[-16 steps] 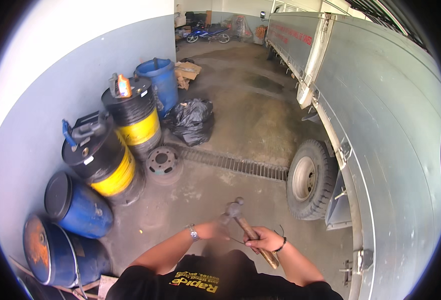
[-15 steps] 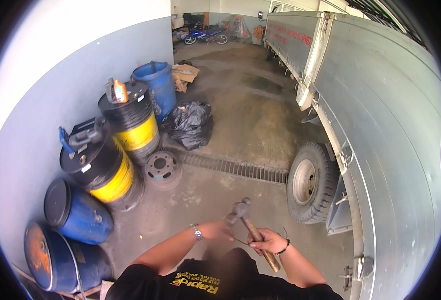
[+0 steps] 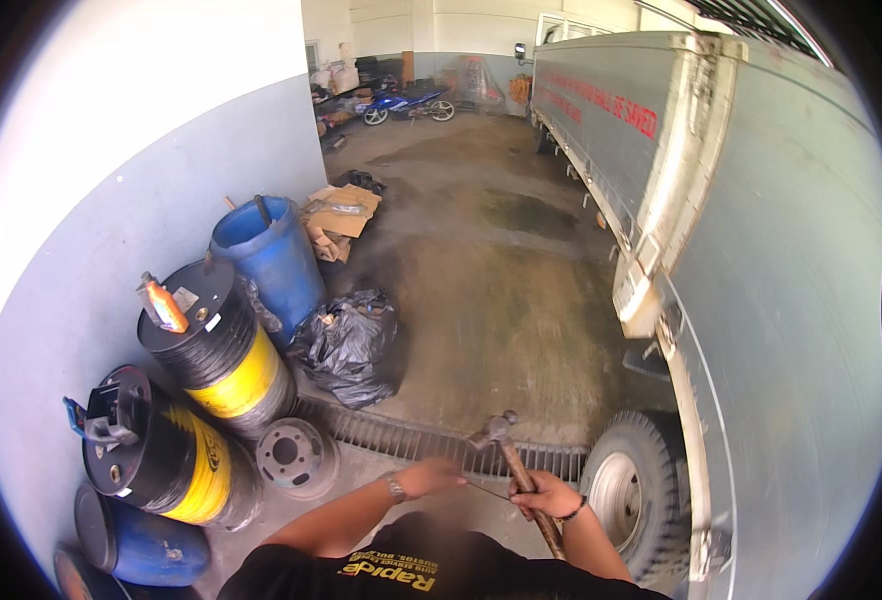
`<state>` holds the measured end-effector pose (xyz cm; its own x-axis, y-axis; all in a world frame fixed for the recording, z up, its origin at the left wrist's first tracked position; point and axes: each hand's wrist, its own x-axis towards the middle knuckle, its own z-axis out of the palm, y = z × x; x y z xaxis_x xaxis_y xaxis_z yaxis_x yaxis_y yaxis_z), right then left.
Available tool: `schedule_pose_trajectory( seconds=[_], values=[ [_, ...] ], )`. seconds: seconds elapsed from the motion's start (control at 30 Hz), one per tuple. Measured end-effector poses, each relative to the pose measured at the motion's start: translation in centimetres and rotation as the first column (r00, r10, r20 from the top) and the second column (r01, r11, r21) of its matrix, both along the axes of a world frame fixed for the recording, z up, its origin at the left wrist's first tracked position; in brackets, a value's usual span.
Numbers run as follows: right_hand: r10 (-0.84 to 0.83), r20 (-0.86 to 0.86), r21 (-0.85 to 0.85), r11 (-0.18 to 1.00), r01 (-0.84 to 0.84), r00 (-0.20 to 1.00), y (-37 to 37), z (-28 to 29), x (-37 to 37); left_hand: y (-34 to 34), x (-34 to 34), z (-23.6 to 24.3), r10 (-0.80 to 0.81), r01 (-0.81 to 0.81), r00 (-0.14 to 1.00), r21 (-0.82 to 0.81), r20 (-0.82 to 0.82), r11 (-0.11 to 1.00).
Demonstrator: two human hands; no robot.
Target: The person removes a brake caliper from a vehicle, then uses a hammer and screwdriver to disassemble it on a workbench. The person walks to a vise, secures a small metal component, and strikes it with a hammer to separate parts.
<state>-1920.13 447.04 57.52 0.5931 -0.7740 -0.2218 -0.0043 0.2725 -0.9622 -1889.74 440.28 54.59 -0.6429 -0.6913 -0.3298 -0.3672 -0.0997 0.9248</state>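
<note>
In my right hand point(image 3: 549, 495) is a hammer point(image 3: 511, 460), fingers wrapped round its wooden handle. The metal head points up and away from me, and the handle's lower end comes out below my fist. A thin dark rod point(image 3: 489, 491) spans the gap between my two hands. Its left end meets the fingertips of my left hand point(image 3: 433, 478), which look closed on it; its other end is at my right fingers. My left hand is slightly blurred.
A truck with grey side panels point(image 3: 801, 250) and a rear tyre point(image 3: 651, 490) stands on my right. Along the left wall are black-and-yellow drums point(image 3: 231, 380) and blue barrels point(image 3: 271, 255). A wheel rim point(image 3: 296, 455), a black garbage bag point(image 3: 351, 345) and a floor drain grate point(image 3: 391, 432) lie ahead.
My view has moved forward and tilted up, so the drain and tyre now sit nearer my hands. The hammer and rod remain in my hands.
</note>
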Motion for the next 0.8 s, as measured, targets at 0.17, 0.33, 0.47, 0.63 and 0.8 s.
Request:
schedule_pose_trajectory(
  seconds=[0.17,0.33,0.47,0.63,0.8],
  values=[
    [0.226,-0.211,-0.047,0.969,-0.241,0.951,-21.3,0.7,0.0,-12.6,1.6,-1.5,0.363,-0.363,0.926,0.016,-0.102,0.932],
    [0.335,-0.39,-0.032,0.926,-0.377,0.857,-40.2,-3.3,-1.2,-30.3,0.8,-7.9,0.33,-0.317,0.944,-0.249,0.008,0.915],
    [0.184,-0.402,-0.017,0.978,-0.208,0.897,-53.8,-3.9,-4.6,-50.0,-2.9,-6.9,0.161,-0.097,0.981,-0.444,0.108,0.891],
    [-0.232,-0.404,-0.081,0.973,0.217,0.885,-70.5,-3.1,-11.9,-75.8,-13.0,-0.5,-0.106,0.2,0.969,-0.46,0.223,0.865],
    [-0.644,-0.149,-0.188,0.764,0.617,0.751,-90.3,-6.9,-19.6,-99.4,-23.9,0.1,-0.271,0.303,0.952,-0.533,0.14,0.79]
  ],
)
